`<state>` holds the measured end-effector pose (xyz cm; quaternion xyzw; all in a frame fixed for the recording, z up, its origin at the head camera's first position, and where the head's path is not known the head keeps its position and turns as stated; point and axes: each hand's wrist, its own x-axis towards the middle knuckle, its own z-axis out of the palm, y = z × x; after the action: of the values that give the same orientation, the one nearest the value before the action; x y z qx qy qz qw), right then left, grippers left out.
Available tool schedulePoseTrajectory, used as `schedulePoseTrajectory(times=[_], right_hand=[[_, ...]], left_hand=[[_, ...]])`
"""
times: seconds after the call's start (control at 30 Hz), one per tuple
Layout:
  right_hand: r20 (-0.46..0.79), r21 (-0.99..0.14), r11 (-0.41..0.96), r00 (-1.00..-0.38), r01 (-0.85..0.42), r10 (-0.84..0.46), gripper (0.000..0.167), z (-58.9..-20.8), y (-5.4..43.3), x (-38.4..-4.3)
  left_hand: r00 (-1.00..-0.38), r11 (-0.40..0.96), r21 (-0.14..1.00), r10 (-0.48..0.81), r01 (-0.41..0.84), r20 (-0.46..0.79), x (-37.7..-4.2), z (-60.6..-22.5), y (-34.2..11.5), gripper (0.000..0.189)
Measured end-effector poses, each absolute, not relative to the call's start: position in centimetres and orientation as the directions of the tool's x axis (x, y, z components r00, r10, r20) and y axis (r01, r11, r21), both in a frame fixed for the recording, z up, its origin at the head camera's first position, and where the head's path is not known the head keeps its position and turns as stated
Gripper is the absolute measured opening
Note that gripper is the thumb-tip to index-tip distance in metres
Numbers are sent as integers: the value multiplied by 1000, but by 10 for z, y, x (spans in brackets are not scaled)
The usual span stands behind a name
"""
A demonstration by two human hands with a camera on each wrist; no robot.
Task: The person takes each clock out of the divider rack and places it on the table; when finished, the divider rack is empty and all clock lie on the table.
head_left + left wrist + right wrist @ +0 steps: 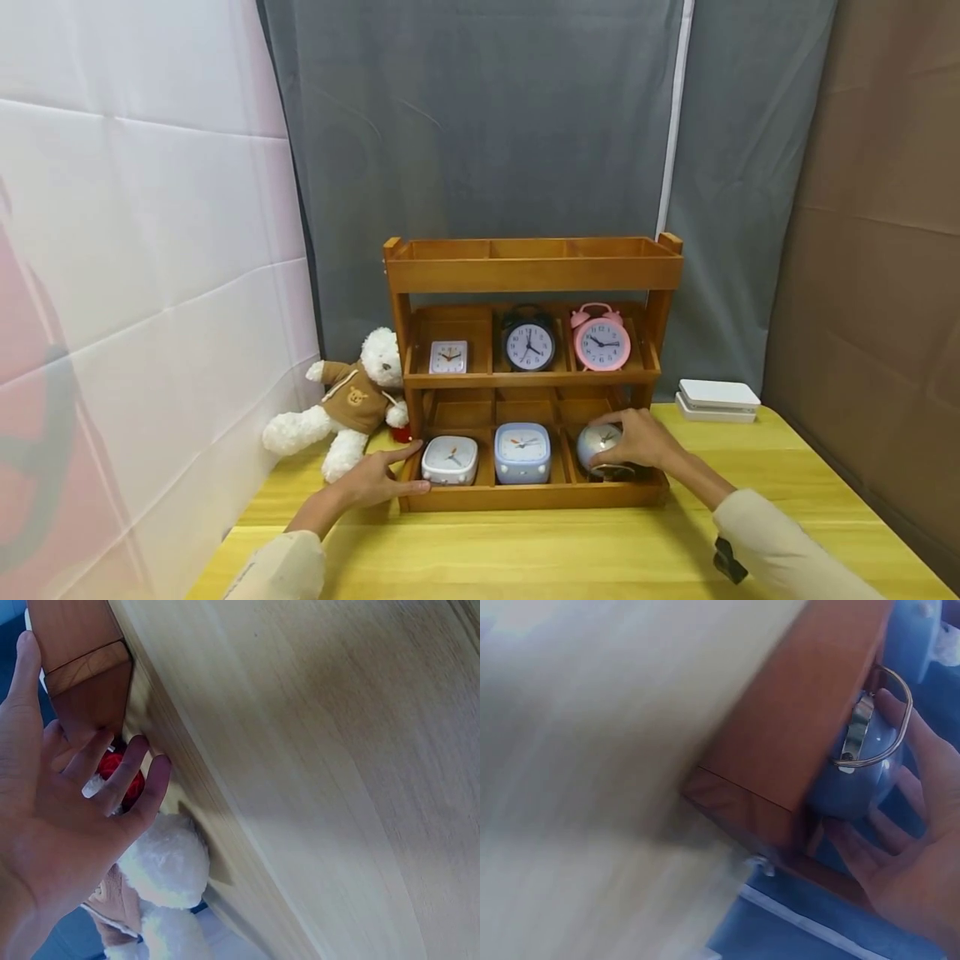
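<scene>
My right hand (637, 437) grips a round blue alarm clock (587, 446) at the lower right compartment of a brown wooden rack (525, 498). Fingers and thumb span the clock's sides; in the right wrist view its metal wire loop (908, 712) faces the front board. At the rack's lower left corner is my left hand (367, 482), thumb along the front board and fingers extended by the side post, holding nothing. Beside it a white clock (450, 460) sits in the lower left compartment. A square light-blue clock (522, 454) occupies the lower middle one.
The middle tier carries a small white clock (448, 357), a black clock (529, 346) and a pink twin-bell clock (602, 343). Left of the rack leans a white teddy bear (356, 408) in a brown hoodie. White flat boxes (717, 396) lie stacked at the back right.
</scene>
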<state>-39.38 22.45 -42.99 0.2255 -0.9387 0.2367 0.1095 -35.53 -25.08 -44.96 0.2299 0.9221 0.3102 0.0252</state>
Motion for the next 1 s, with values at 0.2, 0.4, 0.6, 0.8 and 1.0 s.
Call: schedulePoseTrajectory(times=[0.2,0.4,0.6,0.8,1.0], right_hand=[[313,-406,774,-870,-486,-382,62,-407,228,-386],[314,-366,783,-859,-503,-405,63,-391,247,-374],[298,-315,815,-866,-487,-402,65,-379,277,-359],[331,-278,826,-856,-490,-397,67,-378,311,-350],[365,-256,832,-846,-493,-388,63,-393,336,-355]], left_hand=[[-895,710,575,436,407,95,-355,-448,-250,84],[-902,721,571,424,393,85,-356,-448,-250,84],[-907,724,573,411,384,89,-357,-451,-251,85],[-911,721,585,403,373,85,-359,-455,-252,85],[-910,723,579,406,377,85,-357,-453,-252,84]])
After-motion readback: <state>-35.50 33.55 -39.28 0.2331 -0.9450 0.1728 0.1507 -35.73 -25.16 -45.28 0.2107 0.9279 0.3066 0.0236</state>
